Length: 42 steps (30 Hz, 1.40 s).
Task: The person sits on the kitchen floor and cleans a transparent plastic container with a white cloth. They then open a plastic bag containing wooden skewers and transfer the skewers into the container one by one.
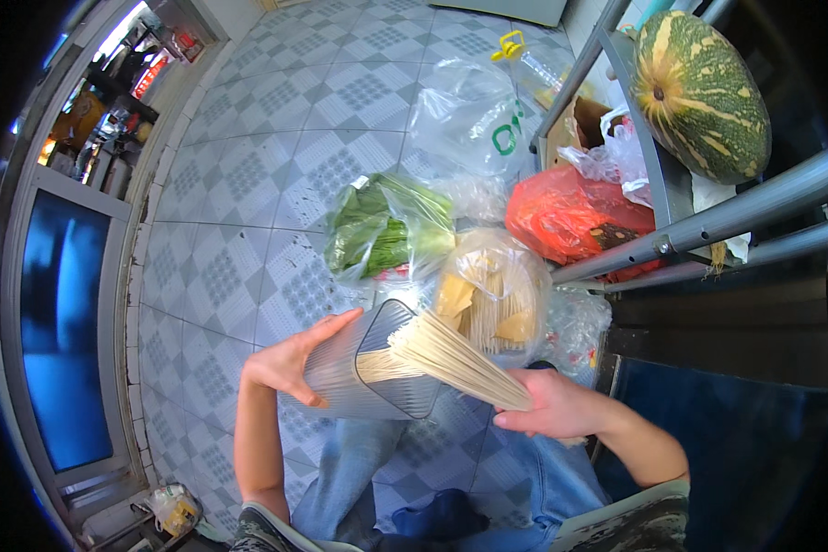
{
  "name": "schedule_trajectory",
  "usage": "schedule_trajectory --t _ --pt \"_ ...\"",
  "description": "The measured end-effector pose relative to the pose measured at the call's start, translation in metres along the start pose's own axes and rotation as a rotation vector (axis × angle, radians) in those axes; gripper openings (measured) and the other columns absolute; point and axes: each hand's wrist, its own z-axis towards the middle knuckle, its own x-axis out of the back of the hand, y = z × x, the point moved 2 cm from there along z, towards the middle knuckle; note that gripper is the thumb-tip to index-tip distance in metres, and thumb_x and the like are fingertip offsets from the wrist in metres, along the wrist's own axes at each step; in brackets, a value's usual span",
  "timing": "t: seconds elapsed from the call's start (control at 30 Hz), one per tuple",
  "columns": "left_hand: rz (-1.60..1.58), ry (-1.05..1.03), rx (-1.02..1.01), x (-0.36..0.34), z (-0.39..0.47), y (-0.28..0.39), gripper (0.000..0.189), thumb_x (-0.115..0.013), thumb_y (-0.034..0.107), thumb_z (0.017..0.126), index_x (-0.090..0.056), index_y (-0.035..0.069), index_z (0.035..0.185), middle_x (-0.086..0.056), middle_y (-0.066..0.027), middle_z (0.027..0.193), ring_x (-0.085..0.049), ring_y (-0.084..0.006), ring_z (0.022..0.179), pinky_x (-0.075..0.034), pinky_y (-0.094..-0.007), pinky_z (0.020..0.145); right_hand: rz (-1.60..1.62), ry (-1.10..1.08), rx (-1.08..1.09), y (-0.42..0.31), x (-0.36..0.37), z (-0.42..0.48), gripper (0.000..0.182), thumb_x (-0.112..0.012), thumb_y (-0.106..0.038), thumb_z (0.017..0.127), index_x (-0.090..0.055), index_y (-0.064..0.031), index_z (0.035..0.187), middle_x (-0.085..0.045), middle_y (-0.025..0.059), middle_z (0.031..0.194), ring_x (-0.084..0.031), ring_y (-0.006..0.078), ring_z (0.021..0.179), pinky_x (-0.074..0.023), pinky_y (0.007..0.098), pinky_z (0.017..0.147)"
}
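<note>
My left hand (pixel 291 364) grips a clear ribbed plastic container (pixel 338 386), tilted so its dark-rimmed mouth faces right. Some dried noodles (pixel 379 366) lie inside it. In my right hand (pixel 559 407) is a bundle of dried noodles (pixel 462 362), its fanned ends at the container's mouth. Beyond the bundle, a clear plastic bag (pixel 517 259) on the floor holds more dried noodles and pieces of tan paper. Just left of that, leafy green vegetables (pixel 386 231) sit in another clear bag.
At the right stands a metal rack (pixel 724 207) with a green striped pumpkin (pixel 704 96) on it. A red plastic bag (pixel 573 210), a crumpled clear bag (pixel 466 114) and a plastic bottle with a yellow handle (pixel 531 65) lie near it. A framed door (pixel 69 331) is at the left.
</note>
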Motion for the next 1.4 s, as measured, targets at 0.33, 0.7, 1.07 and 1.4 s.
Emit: schedule_trajectory --t 0.33,0.7,1.07,1.4 --pt "0.085 -0.017 -0.082 -0.002 -0.003 0.015 0.118 -0.08 0.019 0.047 -0.02 0.004 0.147 -0.032 -0.0172 0.143 -0.033 -0.028 0.131 -0.025 -0.0349 0.109 -1.136 0.231 0.346 -0.087 0.001 0.005 0.02 -0.06 -0.011 0.077 -0.05 0.0009 0.09 -0.062 0.0159 0.073 -0.063 0.0355 0.073 -0.0496 0.0443 0.062" --pt "0.013 0.066 -0.114 -0.012 -0.004 0.017 0.117 -0.08 0.02 0.048 -0.019 0.003 0.147 -0.028 -0.0161 0.147 -0.029 -0.0272 0.135 -0.021 -0.036 0.112 -1.909 0.324 0.731 -0.088 -0.084 0.119 0.018 -0.057 -0.015 0.077 -0.068 -0.0078 0.089 -0.065 0.0053 0.089 -0.063 0.0224 0.077 -0.0498 0.0423 0.07" --pt "-0.295 0.397 -0.188 -0.027 -0.025 0.016 0.123 -0.084 0.014 0.048 -0.012 0.0 0.147 -0.027 -0.0129 0.148 -0.025 -0.0229 0.137 -0.018 -0.0344 0.112 -1.263 0.603 1.288 -0.162 0.006 0.018 0.028 -0.06 -0.01 0.072 -0.062 -0.0017 0.099 -0.062 0.0107 0.097 -0.06 0.025 0.093 -0.0475 0.036 0.082" --pt "-0.187 0.518 -0.386 -0.04 -0.02 0.04 0.124 -0.087 0.01 0.048 -0.011 -0.002 0.146 -0.035 -0.0143 0.142 -0.033 -0.0247 0.133 -0.026 -0.0395 0.11 -0.57 0.506 1.058 -0.125 0.013 0.011 0.06 -0.052 -0.026 0.091 -0.032 0.0038 0.139 -0.04 0.0212 0.138 -0.042 0.0394 0.122 -0.0333 0.0435 0.103"
